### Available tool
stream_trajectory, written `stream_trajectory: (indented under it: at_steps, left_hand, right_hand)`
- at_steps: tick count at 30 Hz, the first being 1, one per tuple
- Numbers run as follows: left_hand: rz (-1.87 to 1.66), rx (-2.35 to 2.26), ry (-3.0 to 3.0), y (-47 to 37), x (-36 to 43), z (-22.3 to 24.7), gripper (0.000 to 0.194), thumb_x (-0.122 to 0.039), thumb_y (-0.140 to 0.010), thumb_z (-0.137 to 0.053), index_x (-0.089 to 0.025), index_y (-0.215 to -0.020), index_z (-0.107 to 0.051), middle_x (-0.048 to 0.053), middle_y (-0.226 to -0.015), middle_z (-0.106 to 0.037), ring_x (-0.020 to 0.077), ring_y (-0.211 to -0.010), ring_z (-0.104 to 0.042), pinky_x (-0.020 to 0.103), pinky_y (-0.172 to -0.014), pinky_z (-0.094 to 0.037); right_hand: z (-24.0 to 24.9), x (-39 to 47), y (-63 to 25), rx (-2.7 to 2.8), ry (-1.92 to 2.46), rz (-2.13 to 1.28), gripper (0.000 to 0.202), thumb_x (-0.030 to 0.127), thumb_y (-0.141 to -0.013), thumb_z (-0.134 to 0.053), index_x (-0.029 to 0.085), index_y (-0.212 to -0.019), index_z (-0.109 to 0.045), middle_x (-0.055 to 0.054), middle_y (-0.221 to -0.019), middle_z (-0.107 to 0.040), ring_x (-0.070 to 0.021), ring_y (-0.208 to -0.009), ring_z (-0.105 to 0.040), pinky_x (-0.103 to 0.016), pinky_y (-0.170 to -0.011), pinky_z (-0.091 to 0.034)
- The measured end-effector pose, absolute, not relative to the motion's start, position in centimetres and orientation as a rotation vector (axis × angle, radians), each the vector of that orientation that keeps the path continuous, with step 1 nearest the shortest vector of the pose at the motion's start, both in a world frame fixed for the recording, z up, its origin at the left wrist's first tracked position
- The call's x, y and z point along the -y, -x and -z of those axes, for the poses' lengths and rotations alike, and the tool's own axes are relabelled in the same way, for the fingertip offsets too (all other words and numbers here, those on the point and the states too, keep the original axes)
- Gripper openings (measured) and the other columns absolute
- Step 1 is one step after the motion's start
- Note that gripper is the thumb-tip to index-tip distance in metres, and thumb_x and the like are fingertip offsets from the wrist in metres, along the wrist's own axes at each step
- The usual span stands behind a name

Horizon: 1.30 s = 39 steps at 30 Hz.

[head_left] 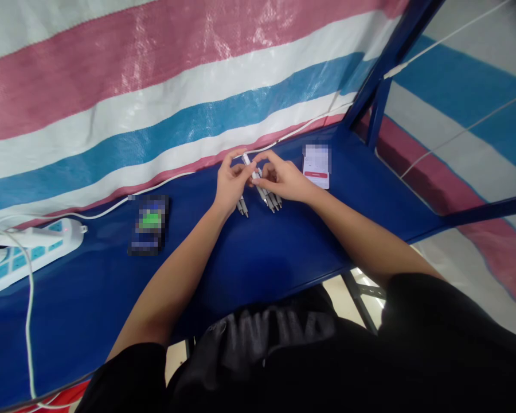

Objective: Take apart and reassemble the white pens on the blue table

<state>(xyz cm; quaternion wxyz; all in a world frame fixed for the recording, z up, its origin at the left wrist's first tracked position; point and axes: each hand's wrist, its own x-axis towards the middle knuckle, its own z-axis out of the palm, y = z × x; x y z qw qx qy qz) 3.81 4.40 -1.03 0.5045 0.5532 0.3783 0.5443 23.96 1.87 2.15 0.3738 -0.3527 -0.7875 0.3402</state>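
A white pen [248, 163] is held between my two hands above the blue table [266, 252]. The fingertips of my left hand [232, 183] close on it from the left. From the right, my right hand [280, 176] pinches the same pen with thumb and fingers. Several grey and white pens [275, 201] lie on the table beneath my right hand, their upper parts hidden by it. More pens [242, 206] lie just right of my left wrist, partly covered by that hand.
A dark phone [148, 225] lies left of my hands, and a device with a pale screen [316, 166] lies to the right. A white power strip [38, 249] with cables is at far left. Striped sheeting [176, 86] hangs behind; a blue frame post [376, 103] stands right.
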Motion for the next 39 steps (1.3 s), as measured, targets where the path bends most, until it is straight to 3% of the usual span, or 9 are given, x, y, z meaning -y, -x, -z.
stream_trajectory:
  at_steps: [10, 30, 34, 39]
  left_hand:
    - [-1.314, -0.911, -1.377, -4.0, -4.1, 0.7, 0.057, -0.062, -0.091, -0.094, -0.027, -0.127, -0.068, 0.000, -0.081, -0.077, 0.0159, -0.061, -0.070, 0.030, -0.061, -0.059]
    - [-1.396, -0.930, -1.364, -3.8, -4.5, 1.2, 0.062, -0.068, -0.088, -0.095, -0.027, -0.125, -0.067, 0.000, -0.078, -0.075, 0.0148, -0.057, -0.066, 0.029, -0.057, -0.056]
    - [-1.386, -0.982, -1.390, -3.5, -5.0, 1.2, 0.065, -0.068, -0.085, -0.097, -0.027, -0.126, -0.066, -0.003, -0.072, -0.072, 0.0137, -0.053, -0.064, 0.026, -0.054, -0.053]
    - [-1.426, -1.043, -1.463, -3.3, -5.9, 1.0, 0.048, -0.055, -0.090, -0.096, -0.026, -0.115, -0.067, -0.004, -0.068, -0.071, 0.0135, -0.054, -0.065, 0.024, -0.054, -0.052]
  right_hand:
    - [-1.9, -1.9, -23.9, 2.039, 0.910, -0.874, 0.044, 0.045, -0.106, -0.075, 0.021, -0.137, -0.055, 0.008, -0.077, -0.065, -0.0148, -0.063, -0.058, -0.033, -0.067, -0.041]
    - [-2.1, -2.1, -24.2, 2.027, 0.937, -0.842, 0.046, 0.050, -0.108, -0.072, 0.021, -0.139, -0.054, 0.007, -0.078, -0.064, -0.0157, -0.067, -0.057, -0.031, -0.069, -0.041]
    - [-2.0, -2.3, -24.2, 1.997, 0.968, -0.814, 0.045, 0.057, -0.110, -0.068, 0.021, -0.134, -0.056, 0.007, -0.079, -0.062, -0.0155, -0.067, -0.057, -0.031, -0.069, -0.041]
    - [-2.0, -2.3, -24.1, 1.939, 0.973, -0.838, 0.038, 0.060, -0.110, -0.065, 0.023, -0.117, -0.062, 0.005, -0.075, -0.063, -0.0165, -0.067, -0.058, -0.032, -0.070, -0.042]
